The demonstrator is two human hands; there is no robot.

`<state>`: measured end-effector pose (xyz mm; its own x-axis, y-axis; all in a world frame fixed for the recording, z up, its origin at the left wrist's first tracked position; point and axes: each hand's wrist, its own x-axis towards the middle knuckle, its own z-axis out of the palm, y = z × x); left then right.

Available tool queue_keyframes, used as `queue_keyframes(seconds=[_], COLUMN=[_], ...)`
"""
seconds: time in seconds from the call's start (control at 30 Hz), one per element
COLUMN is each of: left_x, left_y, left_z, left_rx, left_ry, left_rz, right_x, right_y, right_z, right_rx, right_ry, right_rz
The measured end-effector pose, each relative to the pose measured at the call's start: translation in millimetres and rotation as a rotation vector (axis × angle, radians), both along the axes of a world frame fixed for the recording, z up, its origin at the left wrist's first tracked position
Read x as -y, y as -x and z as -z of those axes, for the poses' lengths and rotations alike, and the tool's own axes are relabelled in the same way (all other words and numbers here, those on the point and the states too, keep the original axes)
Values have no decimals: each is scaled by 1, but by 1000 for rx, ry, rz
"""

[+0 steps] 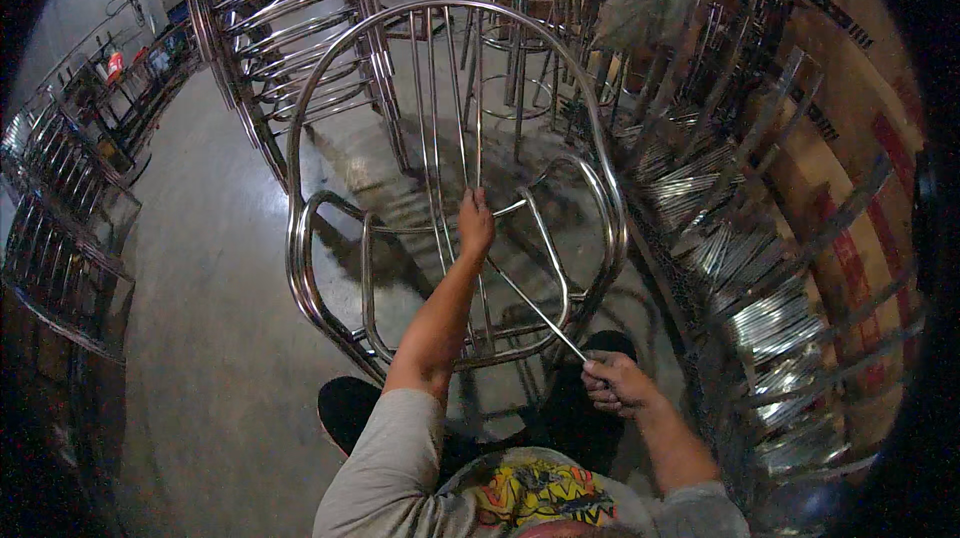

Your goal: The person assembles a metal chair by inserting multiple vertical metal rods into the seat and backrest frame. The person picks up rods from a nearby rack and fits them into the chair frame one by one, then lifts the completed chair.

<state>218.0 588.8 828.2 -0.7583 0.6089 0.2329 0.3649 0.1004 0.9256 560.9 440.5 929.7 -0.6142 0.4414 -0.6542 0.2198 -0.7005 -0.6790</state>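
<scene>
A shiny bent-tube metal chair frame (pixel 293 153) stands in front of me, with a tall round hoop back and curved side loops. Slim metal rods (pixel 428 98) run down from the top of the hoop through its middle. My left hand (pixel 477 223) is closed around one of these upright rods near the centre of the frame; its fingers partly hide the grip. Low on the right, my right hand (pixel 618 385) grips the near end of a thin metal rod (pixel 540 313). That rod slants up and left, and its far end is lost behind my left wrist.
Stacked metal tube frames (pixel 290 28) stand at the back left, tall stool-like frames (pixel 520 28) at the back. Along the right lie bundles of shiny rods (pixel 770 338) beside cardboard (pixel 850 178). More frames (pixel 60 248) are at far left, on concrete floor (pixel 200 338).
</scene>
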Motion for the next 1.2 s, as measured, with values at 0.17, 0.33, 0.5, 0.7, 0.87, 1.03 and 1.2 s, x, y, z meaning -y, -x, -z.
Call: queue_keyframes(seconds=[0.17,0.33,0.5,0.7,0.87,1.03,1.2], left_x=[-49,-93,-119,-130,-133,-62,83], left_y=[33,60,68,77,61,39,26], left_z=[12,19,26,25,27,32,31], left_rx=[43,61,62,157,38,-560,-240], left_ry=[-35,-76,-85,-41,52,121,687], left_rz=[40,42,8,82,85,-100,105], right_x=[-52,-98,-122,-132,-124,-92,-71], right_y=[31,53,68,67,53,85,130], right_z=[3,12,13,9,32,92,141], right_rx=[22,31,42,50,334,189,120], right_ry=[-27,-6,-1,1,-157,-713,-297], right_rz=[-27,-1,9,26,45,153,162])
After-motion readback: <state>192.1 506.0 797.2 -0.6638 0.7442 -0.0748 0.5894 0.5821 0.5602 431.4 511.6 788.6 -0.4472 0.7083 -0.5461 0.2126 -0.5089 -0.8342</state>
